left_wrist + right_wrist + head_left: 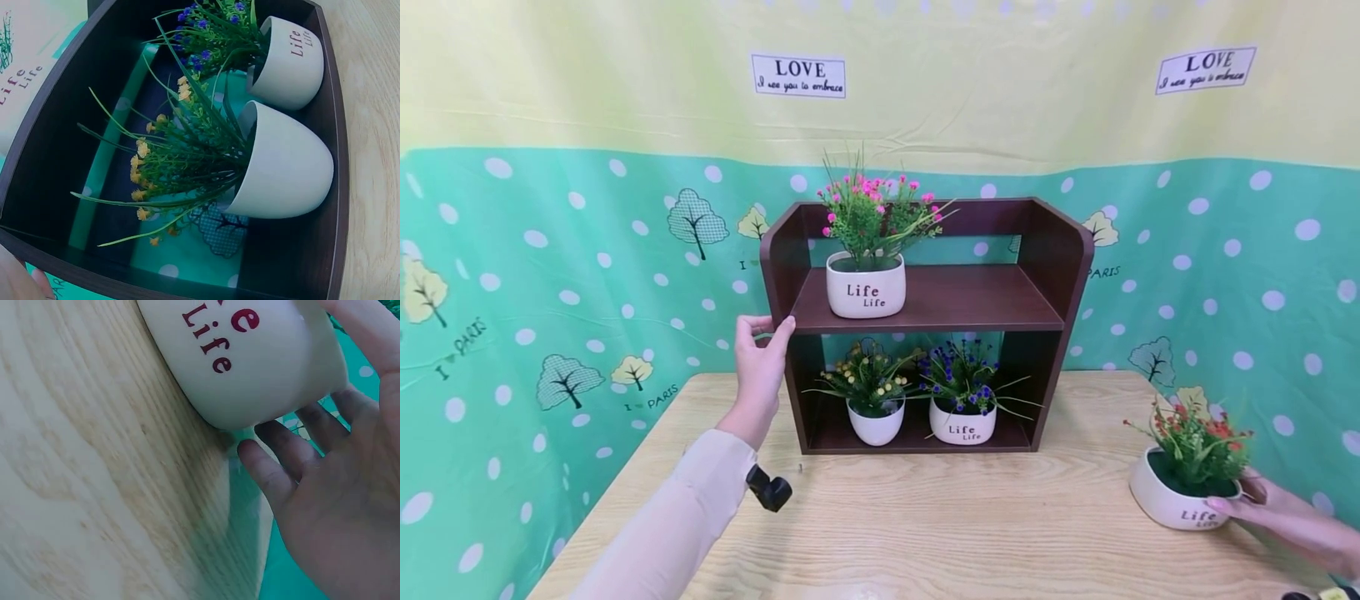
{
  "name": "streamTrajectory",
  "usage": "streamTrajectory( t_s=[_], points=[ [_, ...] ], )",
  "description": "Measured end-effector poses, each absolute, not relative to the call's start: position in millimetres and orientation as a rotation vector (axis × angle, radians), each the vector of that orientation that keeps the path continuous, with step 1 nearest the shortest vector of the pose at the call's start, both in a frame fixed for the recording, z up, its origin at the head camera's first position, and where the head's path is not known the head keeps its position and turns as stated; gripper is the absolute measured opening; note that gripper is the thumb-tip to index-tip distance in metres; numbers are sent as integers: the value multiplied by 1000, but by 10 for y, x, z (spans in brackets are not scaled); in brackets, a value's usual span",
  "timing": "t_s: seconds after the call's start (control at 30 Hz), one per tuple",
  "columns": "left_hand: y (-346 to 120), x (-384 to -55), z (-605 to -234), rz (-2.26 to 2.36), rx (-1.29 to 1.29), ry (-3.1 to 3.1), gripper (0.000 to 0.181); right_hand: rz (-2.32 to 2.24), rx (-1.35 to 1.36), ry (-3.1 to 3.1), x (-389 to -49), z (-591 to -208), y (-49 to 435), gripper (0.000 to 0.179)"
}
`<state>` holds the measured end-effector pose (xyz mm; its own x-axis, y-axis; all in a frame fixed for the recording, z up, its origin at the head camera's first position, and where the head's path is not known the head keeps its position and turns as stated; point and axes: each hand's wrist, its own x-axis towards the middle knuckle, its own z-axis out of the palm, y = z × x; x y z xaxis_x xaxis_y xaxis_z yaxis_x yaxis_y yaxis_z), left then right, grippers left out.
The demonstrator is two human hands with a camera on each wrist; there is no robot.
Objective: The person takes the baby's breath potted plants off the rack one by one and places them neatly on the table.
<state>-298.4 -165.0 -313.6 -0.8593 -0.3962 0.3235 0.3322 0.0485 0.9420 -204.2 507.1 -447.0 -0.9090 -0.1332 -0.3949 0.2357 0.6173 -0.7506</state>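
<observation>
My left hand [758, 371] grips the left side panel of a dark brown two-tier shelf [977, 292], thumb at the front edge. At the right end of the table, my right hand [1273, 508] holds a white "Life" flowerpot [1172, 496] with red flowers, thumb on its front. In the right wrist view this pot [275, 369] is close over the wooden top, the fingers spread around its end. A pink-flowered pot [866, 287] stands on the upper tier at the left. Below it are a rounded white pot [877, 425] with yellow flowers and a "Life" pot [962, 423] with blue flowers.
The shelf stands toward the back of a light wooden table [925, 525]. Behind and around it hangs a green and yellow curtain [587, 217] printed with dots and trees. A black wrist camera [769, 487] sits on the left sleeve.
</observation>
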Motion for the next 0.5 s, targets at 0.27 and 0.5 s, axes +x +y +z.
streamTrajectory(
  t_s=[0.27,0.5],
  points=[
    [-1653,-2990,-3141,-1852,70,-1813,36,-1149,174,2425,-2019,-4313,5056,111],
    [-1661,-2989,-3138,-1854,70,-1823,35,-1101,161,2463,-2043,-4193,5049,107]
  ],
)
